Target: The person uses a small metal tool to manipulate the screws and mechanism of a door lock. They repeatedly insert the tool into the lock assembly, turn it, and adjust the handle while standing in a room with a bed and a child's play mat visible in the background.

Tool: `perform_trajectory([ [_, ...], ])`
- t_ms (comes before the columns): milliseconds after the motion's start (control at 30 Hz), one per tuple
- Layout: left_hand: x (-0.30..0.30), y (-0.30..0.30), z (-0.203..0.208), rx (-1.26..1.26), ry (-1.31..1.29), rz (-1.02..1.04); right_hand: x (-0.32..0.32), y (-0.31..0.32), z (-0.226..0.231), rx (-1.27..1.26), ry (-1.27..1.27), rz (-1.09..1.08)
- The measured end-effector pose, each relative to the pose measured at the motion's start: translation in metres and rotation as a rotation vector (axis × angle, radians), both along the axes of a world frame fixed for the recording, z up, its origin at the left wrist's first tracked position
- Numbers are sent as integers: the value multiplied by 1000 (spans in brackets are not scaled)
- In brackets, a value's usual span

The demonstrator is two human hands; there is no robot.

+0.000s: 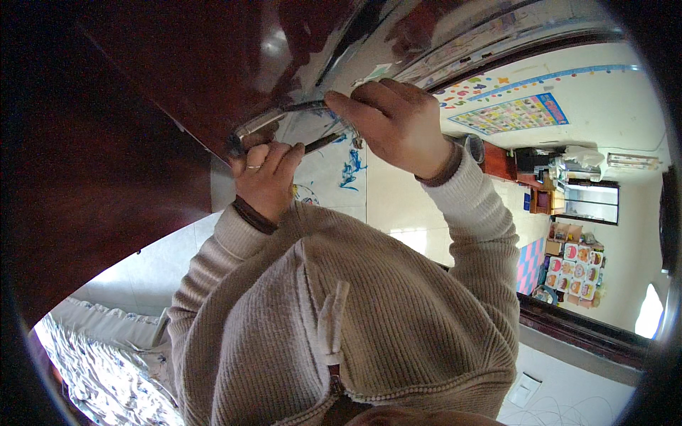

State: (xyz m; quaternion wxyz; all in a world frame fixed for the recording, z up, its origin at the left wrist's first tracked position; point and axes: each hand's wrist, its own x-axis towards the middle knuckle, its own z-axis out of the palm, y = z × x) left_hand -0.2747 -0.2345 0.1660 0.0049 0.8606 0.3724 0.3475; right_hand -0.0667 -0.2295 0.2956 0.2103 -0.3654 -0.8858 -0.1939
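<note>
My left hand (266,174), with a ring on one finger, is curled at the lower left end of a dark-edged, frame-like thing (288,108). The fingers of my right hand (391,124) close on its upper right end. Between its two dark edges shows a pale middle, but its exact kind I cannot make out. It is tilted, close against a glossy dark red-brown panel (163,78). My palms and inner fingertips are hidden.
Blue marks (352,167) show on the pale floor below my hands. To the right are a colourful wall chart (511,113), a reddish cabinet (499,162) and a pink and blue mat (530,264). White crumpled fabric (106,369) lies at lower left.
</note>
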Motion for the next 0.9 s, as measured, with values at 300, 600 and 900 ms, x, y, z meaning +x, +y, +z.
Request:
perform_trajectory([
  [300, 2, -6, 0, 35, -34, -2, -9, -3, -3, -7, 28, 24],
  [600, 3, -6, 0, 19, -15, -4, -13, -4, 11, 19, -98, -24],
  [900, -1, -7, 3, -58, 34, -24, -5, 4, 25, 31, -235, -16],
])
